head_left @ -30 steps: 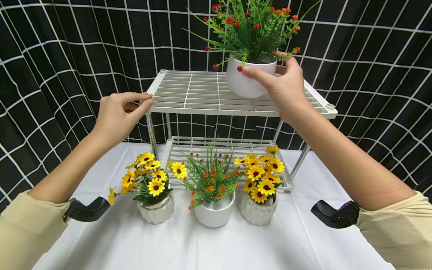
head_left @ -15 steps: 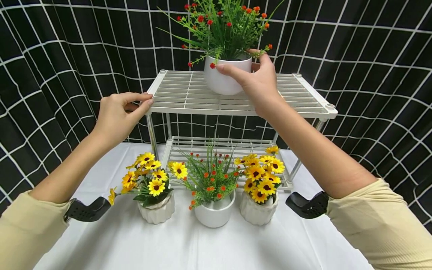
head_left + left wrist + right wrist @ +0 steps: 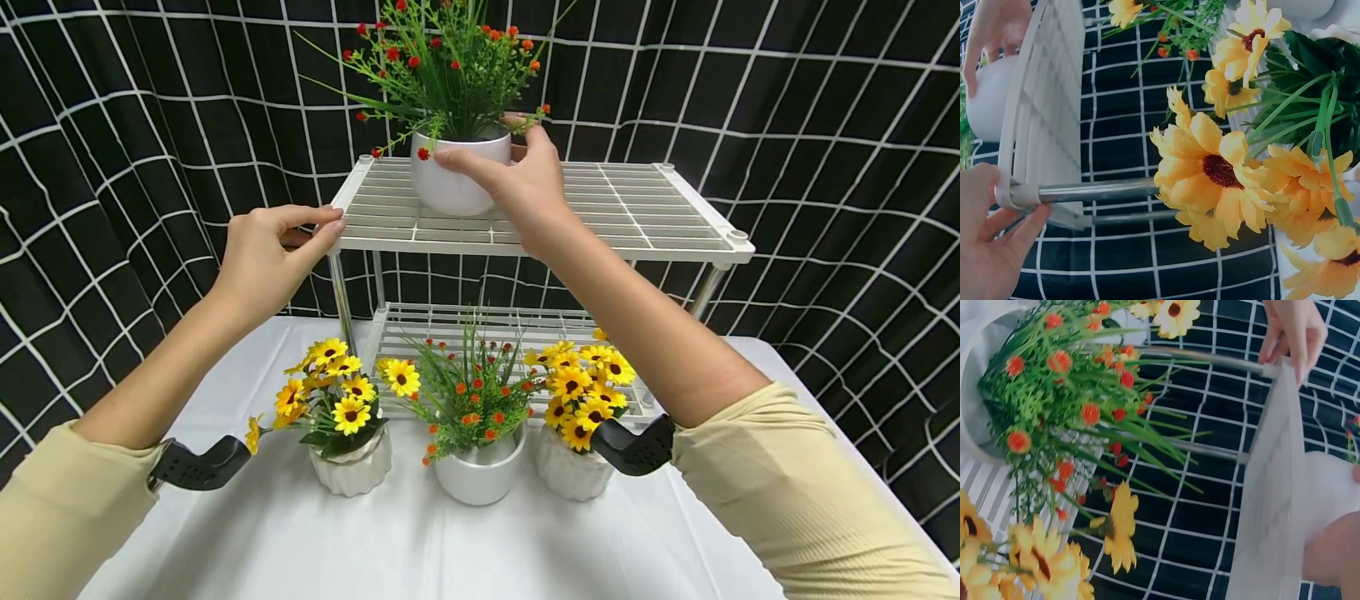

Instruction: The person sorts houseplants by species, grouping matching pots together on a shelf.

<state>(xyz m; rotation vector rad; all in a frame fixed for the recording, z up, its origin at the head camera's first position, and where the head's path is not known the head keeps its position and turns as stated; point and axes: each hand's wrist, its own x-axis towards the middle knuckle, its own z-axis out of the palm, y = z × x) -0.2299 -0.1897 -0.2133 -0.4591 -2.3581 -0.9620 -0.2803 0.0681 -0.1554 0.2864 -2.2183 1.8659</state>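
In the head view my right hand grips a white flowerpot of grassy greenery with small red flowers, thumb on its front and fingers behind. The pot is upright at the left half of the top tier of a white wire shelf rack. Whether its base touches the wires, I cannot tell. My left hand pinches the rack's front left corner. The left wrist view shows the thumb and fingers of that hand around the corner by the metal post.
Before the rack, on the white cloth, stand a left sunflower pot, a white pot of red flowers and a right sunflower pot. The lower tier is behind them. A black grid curtain hangs behind the rack.
My right hand has carried the white flowerpot leftward over the top tier, from right of its middle to its left half. My left hand stays at the corner.
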